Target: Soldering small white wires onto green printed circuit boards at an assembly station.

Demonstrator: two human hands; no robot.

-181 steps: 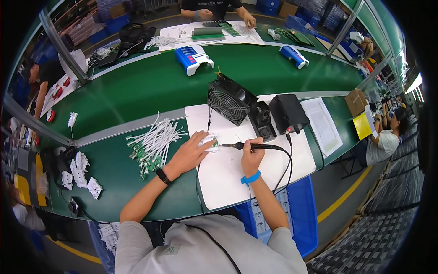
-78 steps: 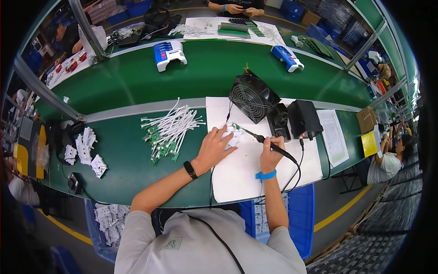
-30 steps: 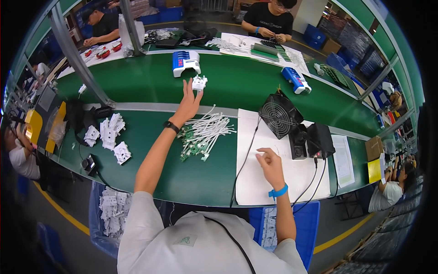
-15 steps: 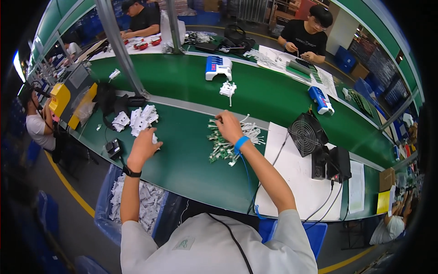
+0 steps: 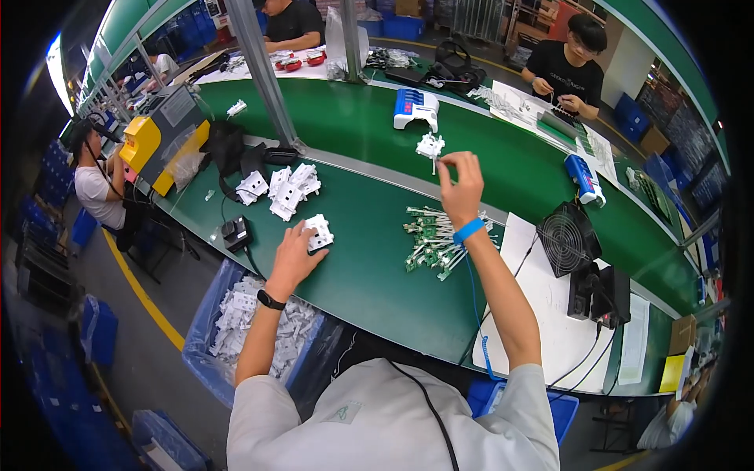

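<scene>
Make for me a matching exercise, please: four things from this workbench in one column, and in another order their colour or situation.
Column one:
1. left hand
2. cable pile
3. right-wrist strap
4. fan

Column two:
A. blue
B. black, with round grille
C. touching a white plastic part
D. white and green

Right pairs: 1-C, 2-D, 3-A, 4-B

The 1 view comes from the left of 2 fisheye cameras on the wearer's head, above the near side of the bench (image 5: 365, 279). It faces down and forward across the bench, which slants lower toward the right. The shirt (image 5: 393, 420), on the bench's near side, looms close; a co-worker (image 5: 564, 71) beyond the bench looks small.
</scene>
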